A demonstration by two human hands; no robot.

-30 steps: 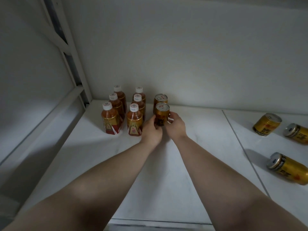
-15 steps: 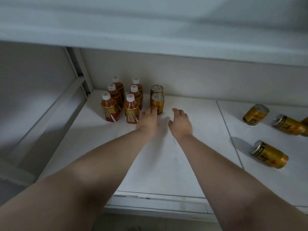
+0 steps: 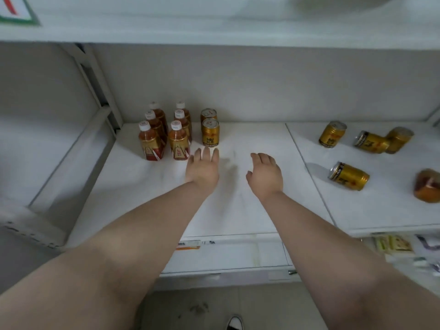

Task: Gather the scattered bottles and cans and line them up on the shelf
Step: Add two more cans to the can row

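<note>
Several tea bottles (image 3: pixel 177 141) with white caps stand in two rows at the back left of the white shelf (image 3: pixel 238 210). Beside them two gold cans (image 3: pixel 210 132) stand upright, one behind the other. My left hand (image 3: pixel 202 169) lies flat with straight fingers just in front of the near can, holding nothing. My right hand (image 3: pixel 264 175) hovers over the shelf to the right, fingers relaxed and empty. On the right panel several gold cans lie scattered: one tilted (image 3: pixel 332 134), two touching (image 3: pixel 371 142), one on its side (image 3: pixel 348 176). A fallen bottle (image 3: pixel 427 185) shows at the right edge.
A shelf board (image 3: pixel 214 17) hangs overhead. A slanted metal upright (image 3: pixel 100 91) bounds the left side. Price-tag strips (image 3: pixel 226 244) run along the shelf's front edge. Packaged goods (image 3: pixel 395 244) sit on a lower shelf at right. A shoe (image 3: pixel 234 322) shows on the floor.
Both hands let go of the near gold can, which now stands in line, and drew back toward me. The view pulled back, showing more cans and a fallen bottle at right.
</note>
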